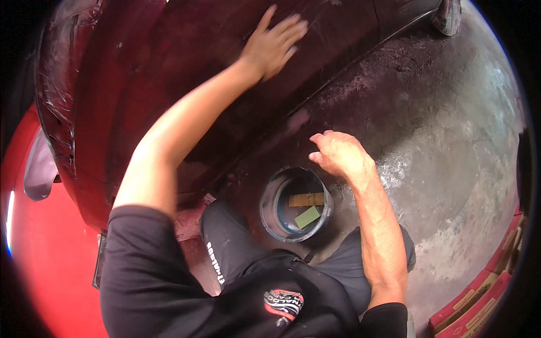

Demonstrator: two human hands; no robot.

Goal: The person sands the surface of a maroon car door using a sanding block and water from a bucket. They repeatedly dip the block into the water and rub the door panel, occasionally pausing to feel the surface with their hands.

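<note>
My left hand (273,46) is stretched out over the dark red car body panel (186,50), fingers spread and slightly blurred. It holds nothing; whether the palm touches the paint is hard to tell. Lower and to the right, my right hand (339,153) hangs above the floor just beyond the bucket, fingers loosely bent with a gap between thumb and forefinger, and nothing shows in it. The round bucket (269,217) stands between my knees. Inside it lie an orange-brown block (306,199) and a light green block (307,217).
Along the panel's lower edge runs the stained grey floor (445,152). A bright red car panel (45,253) curves at the left. Red and brown cardboard boxes (473,298) line the lower right. A tyre-like or wrapped object (448,17) sits at the top right.
</note>
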